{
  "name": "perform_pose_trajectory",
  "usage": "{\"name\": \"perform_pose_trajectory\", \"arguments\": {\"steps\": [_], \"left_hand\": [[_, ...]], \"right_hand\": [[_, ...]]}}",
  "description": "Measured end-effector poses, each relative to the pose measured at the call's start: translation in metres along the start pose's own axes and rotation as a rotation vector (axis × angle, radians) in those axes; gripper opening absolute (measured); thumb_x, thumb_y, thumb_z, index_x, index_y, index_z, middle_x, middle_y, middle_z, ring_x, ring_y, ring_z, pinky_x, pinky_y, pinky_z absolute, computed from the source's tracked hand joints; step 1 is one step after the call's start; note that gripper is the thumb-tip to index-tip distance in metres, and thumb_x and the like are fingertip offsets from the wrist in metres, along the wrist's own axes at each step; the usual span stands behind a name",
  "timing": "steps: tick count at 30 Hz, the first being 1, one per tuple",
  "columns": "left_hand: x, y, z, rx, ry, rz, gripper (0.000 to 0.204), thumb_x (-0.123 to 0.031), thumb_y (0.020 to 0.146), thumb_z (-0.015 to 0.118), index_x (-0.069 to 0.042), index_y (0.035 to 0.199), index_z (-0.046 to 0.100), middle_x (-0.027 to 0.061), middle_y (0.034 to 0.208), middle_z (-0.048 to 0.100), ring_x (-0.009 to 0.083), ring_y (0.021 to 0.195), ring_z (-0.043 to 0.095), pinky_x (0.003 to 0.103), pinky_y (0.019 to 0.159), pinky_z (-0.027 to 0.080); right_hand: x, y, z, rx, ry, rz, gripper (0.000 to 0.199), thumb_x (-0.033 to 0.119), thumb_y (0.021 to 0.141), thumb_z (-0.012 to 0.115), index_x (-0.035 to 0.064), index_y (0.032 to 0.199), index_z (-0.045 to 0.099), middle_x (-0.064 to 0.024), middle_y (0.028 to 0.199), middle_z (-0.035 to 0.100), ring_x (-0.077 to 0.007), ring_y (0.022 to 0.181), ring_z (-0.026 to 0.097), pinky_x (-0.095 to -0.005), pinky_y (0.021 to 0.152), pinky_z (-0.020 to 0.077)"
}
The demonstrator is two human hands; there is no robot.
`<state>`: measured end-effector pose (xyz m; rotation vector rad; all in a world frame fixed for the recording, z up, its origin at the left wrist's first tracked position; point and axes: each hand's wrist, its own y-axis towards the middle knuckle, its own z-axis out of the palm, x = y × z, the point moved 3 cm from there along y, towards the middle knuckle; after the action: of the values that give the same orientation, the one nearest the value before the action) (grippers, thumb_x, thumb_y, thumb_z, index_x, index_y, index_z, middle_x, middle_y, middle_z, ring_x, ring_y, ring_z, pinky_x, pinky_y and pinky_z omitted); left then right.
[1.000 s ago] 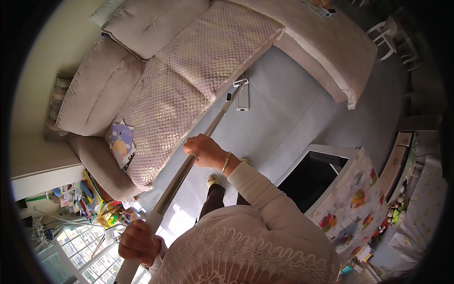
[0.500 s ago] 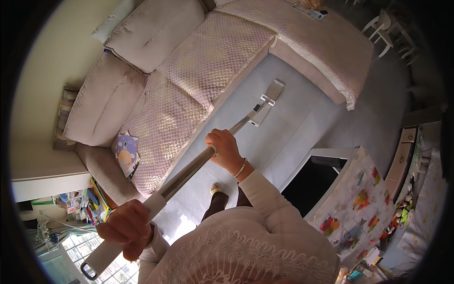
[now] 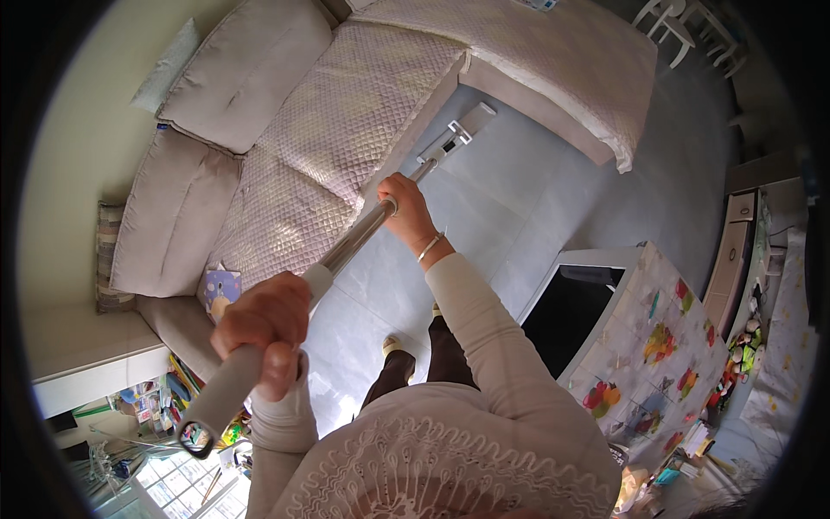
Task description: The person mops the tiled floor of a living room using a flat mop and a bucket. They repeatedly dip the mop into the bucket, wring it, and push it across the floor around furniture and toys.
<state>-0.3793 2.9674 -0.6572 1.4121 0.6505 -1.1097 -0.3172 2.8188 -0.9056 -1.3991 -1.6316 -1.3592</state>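
A flat mop [image 3: 353, 243] with a white grip and a metal pole slants across the view. My left hand [image 3: 264, 329] is wrapped round the white grip close to its looped end. Farther down the pole, my right hand [image 3: 406, 210], with a bracelet at the wrist, closes round the metal part. The pale rectangular mop head [image 3: 474, 123] lies on the grey floor [image 3: 510, 190], near the inner corner of the sofa [image 3: 346, 104]. A quilted cover is spread over the sofa seat.
A cabinet [image 3: 571, 320] with a dark front and a fruit-patterned cloth stands at right. White chairs [image 3: 666, 26] are at the far right. A purple picture book [image 3: 221, 288] lies on the sofa, and cluttered shelves [image 3: 143, 406] fill the lower left. My feet are below the mop pole.
The mop head has slid farther away, closer to the sofa's inner corner. Both hands have moved forward with the pole, the left one rising. The whole view has shifted slightly.
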Motion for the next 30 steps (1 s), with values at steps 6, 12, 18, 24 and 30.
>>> {"name": "perform_pose_trajectory", "arguments": {"steps": [6, 12, 18, 24, 30], "left_hand": [[-0.057, 0.071, -0.026, 0.273, -0.188, 0.091, 0.032, -0.025, 0.084, 0.071, -0.015, 0.076, 0.041, -0.0057, 0.053, 0.049, 0.0071, 0.041, 0.046, 0.027, 0.043, 0.038], [-0.039, 0.068, 0.008, 0.309, -0.274, 0.225, 0.042, -0.037, 0.078, 0.078, -0.013, 0.082, 0.043, -0.0031, 0.058, 0.054, 0.0092, 0.045, 0.052, 0.025, 0.047, 0.04], [0.068, 0.044, 0.072, 0.313, -0.096, 0.051, 0.025, -0.011, 0.079, 0.071, -0.007, 0.086, 0.047, 0.0072, 0.072, 0.053, 0.0224, 0.066, 0.054, 0.047, 0.079, 0.046], [0.107, 0.016, 0.083, 0.467, -0.023, 0.032, 0.024, -0.012, 0.077, 0.069, -0.009, 0.075, 0.046, 0.0048, 0.065, 0.05, 0.0213, 0.062, 0.055, 0.048, 0.085, 0.046], [0.061, 0.04, 0.066, 0.643, -0.115, 0.168, 0.021, -0.013, 0.072, 0.067, -0.01, 0.068, 0.046, 0.0015, 0.058, 0.052, 0.0178, 0.048, 0.055, 0.039, 0.058, 0.051]], "right_hand": [[0.076, -0.007, -0.023, -0.139, -0.033, -0.073, 0.024, 0.0, 0.066, 0.072, 0.007, 0.073, 0.05, -0.0063, 0.069, 0.053, -0.0278, 0.067, 0.053, -0.0387, 0.06, 0.0424], [0.051, 0.004, -0.047, -0.224, -0.062, -0.092, 0.023, 0.0, 0.059, 0.069, 0.0101, 0.072, 0.053, -0.0066, 0.074, 0.051, -0.0278, 0.067, 0.055, -0.0375, 0.055, 0.0465], [-0.086, 0.031, -0.09, -0.353, -0.08, 0.08, 0.014, 0.0, 0.069, 0.064, 0.0085, 0.075, 0.054, -0.008, 0.083, 0.054, -0.0304, 0.076, 0.058, -0.0377, 0.065, 0.0494], [-0.116, 0.007, -0.101, -0.279, -0.066, 0.146, 0.014, -0.003, 0.071, 0.061, 0.0073, 0.076, 0.053, -0.0081, 0.083, 0.054, -0.0302, 0.077, 0.057, -0.0362, 0.067, 0.0487], [-0.07, -0.025, -0.082, -0.414, -0.091, 0.194, 0.019, -0.01, 0.071, 0.06, 0.0056, 0.077, 0.051, -0.0056, 0.083, 0.05, -0.0201, 0.066, 0.057, -0.0293, 0.062, 0.0486]]}}
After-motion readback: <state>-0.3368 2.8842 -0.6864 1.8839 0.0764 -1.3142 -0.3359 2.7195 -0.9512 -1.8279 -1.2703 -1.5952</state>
